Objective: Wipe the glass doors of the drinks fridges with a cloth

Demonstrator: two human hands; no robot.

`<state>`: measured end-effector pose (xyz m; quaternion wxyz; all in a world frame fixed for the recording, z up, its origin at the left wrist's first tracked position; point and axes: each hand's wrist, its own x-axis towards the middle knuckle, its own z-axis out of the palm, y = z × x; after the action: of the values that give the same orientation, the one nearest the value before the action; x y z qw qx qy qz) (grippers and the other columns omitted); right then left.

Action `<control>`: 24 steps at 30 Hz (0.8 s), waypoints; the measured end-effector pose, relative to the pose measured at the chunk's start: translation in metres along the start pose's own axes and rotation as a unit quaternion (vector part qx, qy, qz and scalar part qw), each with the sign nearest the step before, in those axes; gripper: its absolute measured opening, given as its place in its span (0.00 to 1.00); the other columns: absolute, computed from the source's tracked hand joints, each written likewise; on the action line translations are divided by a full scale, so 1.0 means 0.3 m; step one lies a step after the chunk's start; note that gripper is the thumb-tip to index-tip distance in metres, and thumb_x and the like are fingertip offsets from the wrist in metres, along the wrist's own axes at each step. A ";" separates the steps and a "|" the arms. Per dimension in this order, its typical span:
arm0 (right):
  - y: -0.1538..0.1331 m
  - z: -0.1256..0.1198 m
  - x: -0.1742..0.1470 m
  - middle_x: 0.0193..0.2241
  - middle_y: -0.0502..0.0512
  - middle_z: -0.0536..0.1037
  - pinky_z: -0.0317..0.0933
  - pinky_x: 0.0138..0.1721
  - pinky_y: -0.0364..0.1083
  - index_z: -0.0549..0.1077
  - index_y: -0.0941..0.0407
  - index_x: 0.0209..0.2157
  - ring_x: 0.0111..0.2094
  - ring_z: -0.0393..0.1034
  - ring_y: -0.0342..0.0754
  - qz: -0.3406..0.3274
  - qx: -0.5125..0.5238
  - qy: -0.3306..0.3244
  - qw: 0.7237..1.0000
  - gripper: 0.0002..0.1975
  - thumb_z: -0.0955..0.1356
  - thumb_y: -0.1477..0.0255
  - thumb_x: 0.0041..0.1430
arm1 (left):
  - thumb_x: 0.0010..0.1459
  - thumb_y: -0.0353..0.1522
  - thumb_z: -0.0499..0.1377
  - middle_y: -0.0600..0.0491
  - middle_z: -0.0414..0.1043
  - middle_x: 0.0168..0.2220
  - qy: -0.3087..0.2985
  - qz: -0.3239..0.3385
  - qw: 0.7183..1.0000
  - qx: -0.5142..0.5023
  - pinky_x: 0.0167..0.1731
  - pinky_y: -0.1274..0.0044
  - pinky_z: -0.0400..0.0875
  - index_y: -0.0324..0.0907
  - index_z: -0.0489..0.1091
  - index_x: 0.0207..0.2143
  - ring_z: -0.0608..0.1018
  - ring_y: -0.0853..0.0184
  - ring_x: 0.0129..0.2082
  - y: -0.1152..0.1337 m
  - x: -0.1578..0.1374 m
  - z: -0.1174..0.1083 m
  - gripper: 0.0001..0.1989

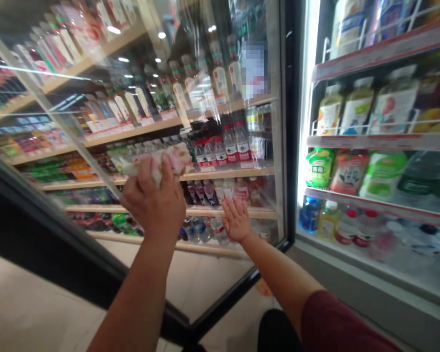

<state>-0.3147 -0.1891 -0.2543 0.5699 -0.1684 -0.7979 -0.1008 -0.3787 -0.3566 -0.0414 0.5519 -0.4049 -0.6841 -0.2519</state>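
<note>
Fingers bent over a white, pink-patterned cloth (pixel 181 157), my left hand (pixel 156 195) presses it to the glass of an open cooler door (pixel 201 283). Lower and to the right, my right hand (pixel 236 220) lies against the same pane with its fingers stretched out and nothing in it. The door has a black frame (pixel 288 122), which runs upright to the right of both hands. Bottles on shelves show through the glass, mixed with reflections of ceiling lights.
To the right is the lit cooler with several shelves (pixel 385 143) of bottled drinks, including a green-labelled bottle (pixel 319 167). Wooden shelves (pixel 220 175) of bottles stand beyond the glass. Below the door is a light tiled floor (pixel 29 303). A dark shape (pixel 276 332) shows at the bottom edge.
</note>
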 end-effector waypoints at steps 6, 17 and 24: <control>0.003 -0.001 0.002 0.66 0.57 0.69 0.39 0.74 0.60 0.61 0.49 0.70 0.71 0.55 0.53 0.002 0.009 -0.012 1.000 0.29 0.60 0.66 0.68 | 0.69 0.31 0.53 0.46 0.73 0.59 -0.059 0.145 0.986 -0.053 0.58 0.63 0.64 0.49 0.71 0.63 0.72 0.57 0.53 0.081 -0.135 0.106 0.22; -0.003 0.001 0.009 0.64 0.60 0.71 0.39 0.74 0.60 0.63 0.52 0.69 0.71 0.57 0.53 -0.013 0.009 0.015 1.000 0.29 0.61 0.67 0.68 | 0.69 0.29 0.50 0.46 0.69 0.63 -0.146 0.171 0.970 -0.090 0.54 0.58 0.66 0.48 0.70 0.63 0.71 0.53 0.57 0.198 0.014 0.133 0.23; -0.001 -0.006 0.009 0.65 0.58 0.70 0.38 0.74 0.59 0.62 0.50 0.69 0.71 0.56 0.53 -0.008 0.014 0.004 1.000 0.30 0.61 0.66 0.67 | 0.73 0.32 0.46 0.49 0.64 0.67 -0.066 0.144 0.981 -0.109 0.58 0.55 0.62 0.46 0.66 0.66 0.67 0.54 0.61 0.240 0.214 0.147 0.23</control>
<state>-0.3140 -0.1896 -0.2510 0.5749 -0.1538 -0.7980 -0.0951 -0.3471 -0.2645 0.0012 0.4889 -0.5724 -0.6220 -0.2155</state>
